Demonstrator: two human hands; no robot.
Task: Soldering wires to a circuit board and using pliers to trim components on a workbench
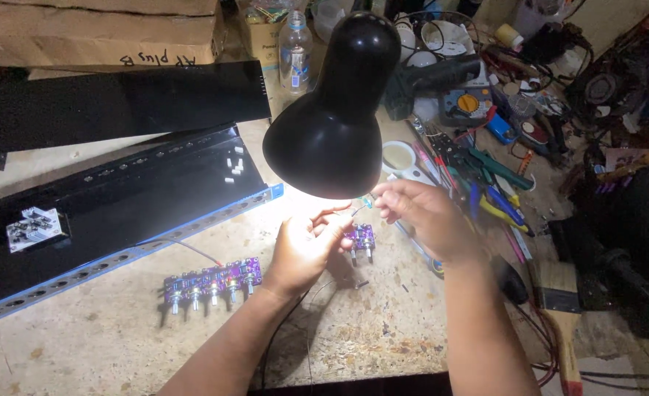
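Hands under a black lamp point(332, 110): left hand point(306, 246) curls beside a small purple circuit board point(361, 238); right hand point(419, 213) pinches a tiny clear part point(368, 200).

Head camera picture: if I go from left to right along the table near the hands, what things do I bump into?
Small white board → long purple circuit board → left hand → small purple board → right hand → paintbrush.
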